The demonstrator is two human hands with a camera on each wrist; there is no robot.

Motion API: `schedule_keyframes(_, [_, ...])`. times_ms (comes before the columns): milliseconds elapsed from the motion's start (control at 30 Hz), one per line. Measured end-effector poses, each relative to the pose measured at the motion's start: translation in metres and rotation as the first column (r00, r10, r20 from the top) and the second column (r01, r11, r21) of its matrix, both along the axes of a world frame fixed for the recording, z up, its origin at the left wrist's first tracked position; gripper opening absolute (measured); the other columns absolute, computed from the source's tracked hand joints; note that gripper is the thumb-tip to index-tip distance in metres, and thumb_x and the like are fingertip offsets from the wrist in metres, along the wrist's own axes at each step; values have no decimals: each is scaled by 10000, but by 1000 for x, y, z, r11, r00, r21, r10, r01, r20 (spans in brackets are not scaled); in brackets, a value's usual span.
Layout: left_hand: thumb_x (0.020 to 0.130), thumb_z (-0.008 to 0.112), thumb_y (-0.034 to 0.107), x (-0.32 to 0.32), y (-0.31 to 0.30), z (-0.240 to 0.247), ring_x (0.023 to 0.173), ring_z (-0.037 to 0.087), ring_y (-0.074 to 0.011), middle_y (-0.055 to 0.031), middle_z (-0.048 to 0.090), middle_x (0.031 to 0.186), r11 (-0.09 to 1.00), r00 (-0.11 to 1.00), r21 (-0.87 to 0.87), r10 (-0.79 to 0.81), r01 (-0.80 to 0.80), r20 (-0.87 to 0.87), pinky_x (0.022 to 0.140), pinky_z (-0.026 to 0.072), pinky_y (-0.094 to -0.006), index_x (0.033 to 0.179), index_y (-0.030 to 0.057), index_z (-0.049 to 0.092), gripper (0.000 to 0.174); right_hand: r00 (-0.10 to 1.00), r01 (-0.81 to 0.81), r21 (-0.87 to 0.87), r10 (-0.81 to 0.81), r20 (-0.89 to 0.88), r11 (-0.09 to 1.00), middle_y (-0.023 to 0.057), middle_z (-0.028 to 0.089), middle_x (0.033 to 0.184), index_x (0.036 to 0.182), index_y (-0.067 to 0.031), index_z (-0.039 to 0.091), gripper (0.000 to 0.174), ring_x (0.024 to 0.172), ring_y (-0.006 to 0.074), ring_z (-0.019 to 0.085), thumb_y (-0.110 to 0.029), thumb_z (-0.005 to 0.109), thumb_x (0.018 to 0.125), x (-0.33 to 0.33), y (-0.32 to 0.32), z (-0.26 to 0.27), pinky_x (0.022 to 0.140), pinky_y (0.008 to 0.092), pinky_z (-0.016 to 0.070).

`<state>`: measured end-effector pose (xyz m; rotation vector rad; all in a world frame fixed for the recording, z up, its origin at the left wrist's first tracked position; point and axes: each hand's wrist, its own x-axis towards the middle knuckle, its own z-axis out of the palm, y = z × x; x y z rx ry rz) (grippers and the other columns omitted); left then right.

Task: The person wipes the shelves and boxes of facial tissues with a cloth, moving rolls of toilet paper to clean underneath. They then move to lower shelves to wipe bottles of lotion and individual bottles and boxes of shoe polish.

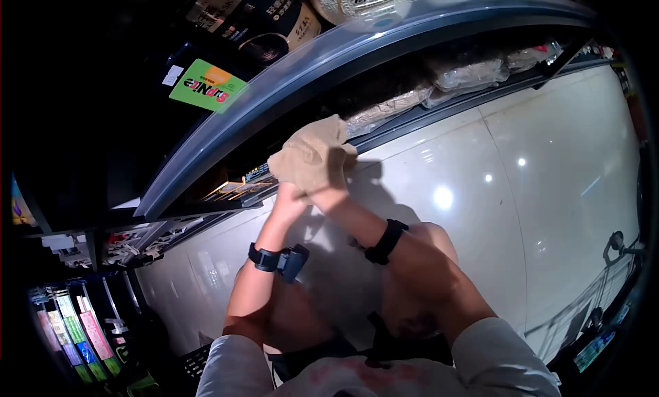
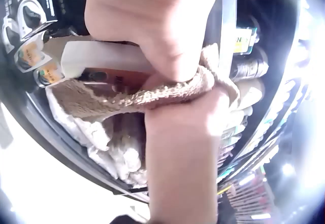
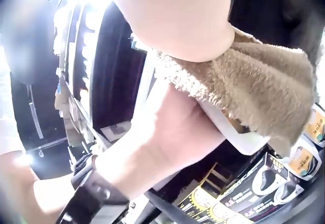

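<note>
- Head view: tan cloth (image 1: 312, 150) bunched over both hands, held up in front of a low shelf (image 1: 384, 37) and above the pale, glossy floor (image 1: 473, 239).
- Left hand (image 1: 292, 191) and right hand (image 1: 331, 195) come together under the cloth; only the parts nearest the wrists show. Fingers covered; cannot tell from here whether clenched, released or grasping.
- Left wrist carries a dark device (image 1: 293, 263); right wrist, a black strap (image 1: 386, 241).
- Shelf: green "SupNice" tag (image 1: 207, 85) by its edge; dark package (image 1: 281, 30) and a white container (image 1: 360, 2) with Chinese characters above. Clear-wrapped bags (image 1: 391, 110) below, just beyond the cloth.
- Left wrist view: left hand fills the top, touching the cloth; right forearm rises from below, its hand running in under the cloth's edge. Fingertips of both hidden.
- A white piece (image 2: 104, 56) shows between folds of the cloth, brownish area just under it; identity unclear. Round orange labels (image 2: 33, 55) to its left.
- Right wrist view: left hand reaches in from lower left against the white piece and cloth, fingertips out of sight, grasp undetermined. Right hand lies over the cloth from the top, finger state likewise undetermined.
- Black-and-yellow boxes (image 3: 256, 186) lie below the cloth.
</note>
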<state>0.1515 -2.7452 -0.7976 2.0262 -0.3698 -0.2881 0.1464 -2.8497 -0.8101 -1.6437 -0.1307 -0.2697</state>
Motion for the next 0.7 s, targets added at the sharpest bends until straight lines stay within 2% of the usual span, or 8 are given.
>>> schedule_keyframes(67, [741,600,53,-4,-10,-16,1102,455,-191,-117,500,1178,995,985,-36,102,-98,138,932,360,-323,1158,-16,457,446,958,148,-20,-138,253,989,133,573,1021,1077,-25,517,348,971,256,549,-155,578,760,12,-7,-2,834,340,440])
schedule_keyframes(100, [726,623,69,-1,-9,-19,1115,431,-177,-116,491,1174,988,990,-68,140,-138,22,937,347,-312,1147,-17,462,459,965,-5,226,-54,255,974,104,610,922,999,-13,556,262,886,251,588,-138,545,770,25,-11,-4,764,323,468])
schedule_keyframes(233, [681,700,117,8,-3,-25,1042,472,-164,-87,498,1132,981,968,-157,73,-113,-241,889,380,-300,1180,-11,421,586,907,-138,614,349,-237,777,120,595,908,951,-6,560,240,900,213,553,-61,464,739,51,-18,2,779,316,430])
schedule_keyframes(367, [699,643,103,21,1,-19,981,508,-151,-87,521,1092,890,987,-426,150,-163,-65,855,402,-290,1148,-16,429,512,926,-127,636,322,-200,761,61,584,954,993,-11,557,255,892,140,529,-100,453,778,44,-24,21,781,293,418])
schedule_keyframes(467, [781,657,214,23,2,-27,1041,490,-185,-92,442,1184,865,971,-492,191,-97,143,865,418,-313,1261,31,287,633,932,-141,877,361,-39,459,40,582,971,1012,-11,559,235,891,119,525,-119,503,811,50,-28,24,778,274,432])
schedule_keyframes(567, [783,647,309,22,6,-25,932,494,-148,-67,487,1023,939,914,-343,166,-31,371,825,392,-284,1138,16,388,528,867,-400,516,496,-55,757,26,602,900,1003,-10,560,209,827,115,546,-107,490,831,56,-58,21,709,284,459])
schedule_keyframes(667, [753,634,470,19,21,-31,898,482,-150,-63,484,944,943,814,-300,288,-147,505,820,378,-282,1056,23,391,593,692,-703,296,718,74,646,48,613,774,994,-27,562,241,724,106,561,-156,562,790,43,-55,40,632,283,464])
schedule_keyframes(700, [745,624,501,16,29,-32,897,483,-152,-66,481,951,923,848,-364,289,-124,444,817,378,-281,1059,26,380,620,728,-632,-295,679,91,717,65,588,711,990,-57,558,306,656,116,559,-172,639,718,36,-53,52,596,257,455])
